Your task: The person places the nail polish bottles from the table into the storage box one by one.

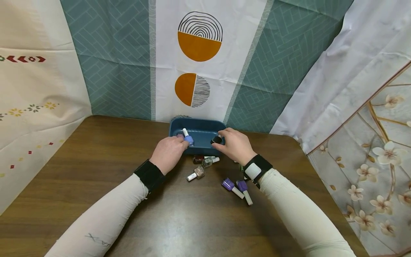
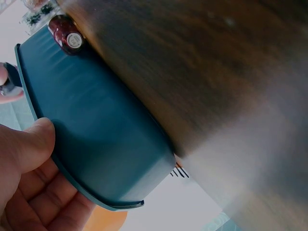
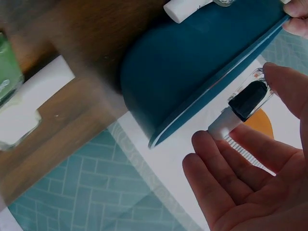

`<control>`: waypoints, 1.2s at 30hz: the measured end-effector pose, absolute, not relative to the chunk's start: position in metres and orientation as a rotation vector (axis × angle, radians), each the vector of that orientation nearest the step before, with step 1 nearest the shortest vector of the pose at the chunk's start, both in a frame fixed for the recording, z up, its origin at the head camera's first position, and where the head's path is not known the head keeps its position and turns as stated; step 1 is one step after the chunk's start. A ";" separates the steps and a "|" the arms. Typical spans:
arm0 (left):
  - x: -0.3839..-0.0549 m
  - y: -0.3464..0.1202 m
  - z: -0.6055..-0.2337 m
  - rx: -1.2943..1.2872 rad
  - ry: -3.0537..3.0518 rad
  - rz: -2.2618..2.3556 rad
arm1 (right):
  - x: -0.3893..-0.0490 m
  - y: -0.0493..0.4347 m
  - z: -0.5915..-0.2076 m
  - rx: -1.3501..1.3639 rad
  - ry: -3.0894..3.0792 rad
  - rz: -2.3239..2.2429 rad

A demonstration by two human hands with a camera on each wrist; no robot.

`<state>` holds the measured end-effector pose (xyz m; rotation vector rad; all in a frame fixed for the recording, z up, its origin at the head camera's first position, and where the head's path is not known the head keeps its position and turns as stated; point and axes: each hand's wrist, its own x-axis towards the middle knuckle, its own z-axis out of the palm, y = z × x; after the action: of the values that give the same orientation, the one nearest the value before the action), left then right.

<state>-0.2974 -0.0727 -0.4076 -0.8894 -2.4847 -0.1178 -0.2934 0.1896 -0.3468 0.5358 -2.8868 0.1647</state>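
Observation:
A dark blue plastic bin [image 1: 203,136] stands toward the back of the table. My left hand [image 1: 168,153] grips its front rim near the left end, thumb on the outer wall in the left wrist view and fingers behind the rim. Inside, by those fingers, lie a periwinkle nail polish bottle [image 1: 188,139] with a white cap and a mauve bottle [image 1: 180,135], partly covered. Over the bin's right end, my right hand [image 1: 237,145] pinches a black nail polish bottle [image 3: 248,100] between thumb and fingers, its white cap angled downward in the right wrist view.
In front of the bin lie a dark red bottle [image 1: 197,159], a clear glitter bottle [image 1: 207,162] and a rose-gold glitter bottle [image 1: 199,172]. Two purple bottles [image 1: 228,184] lie nearer me. A green bottle [image 3: 8,70] is mostly hidden by my right wrist overhead. Patterned cloth [image 1: 199,114] hangs behind.

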 end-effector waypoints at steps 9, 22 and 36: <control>-0.298 -0.073 -0.407 -0.887 -2.496 -0.083 | -0.312 0.173 -0.352 0.537 -2.923 0.160; -0.299 -0.073 -0.409 -0.885 -2.522 -0.080 | -0.331 0.150 -0.358 0.462 -3.071 0.209; -0.298 -0.073 -0.409 -0.887 -2.507 -0.074 | -0.342 0.140 -0.368 0.441 -3.140 0.263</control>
<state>-0.2979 -0.0734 -0.4085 -0.8870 -2.5074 -0.0740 -0.3421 0.1403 -0.3681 0.4415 -3.1402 0.2628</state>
